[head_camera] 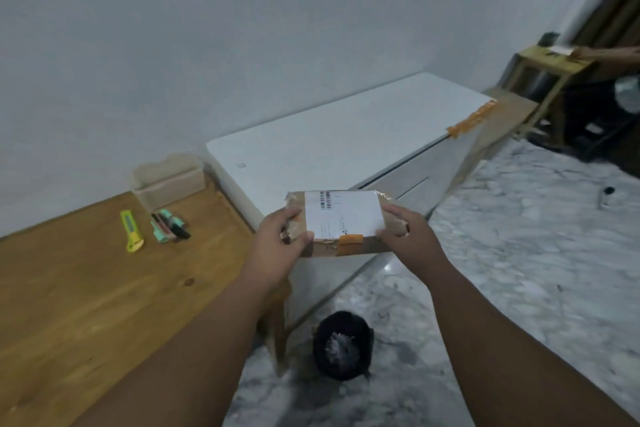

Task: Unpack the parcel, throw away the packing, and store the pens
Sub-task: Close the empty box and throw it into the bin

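Observation:
I hold a small brown cardboard parcel (343,218) with a white shipping label and orange tape in the air, past the right end of the wooden table (86,288). My left hand (280,239) grips its left end and my right hand (408,236) grips its right end. On the table lie a yellow-green box cutter (131,230) and a small cluster of pens (169,225), some mint green and one black. Behind the pens stands a clear plastic container (166,180) against the wall.
A black waste bin (343,345) with crumpled material inside stands on the marble floor below the parcel. A long white box (346,146) with orange tape lies beside the table. Far right, a wooden stool (550,62) and another person's arm (609,53).

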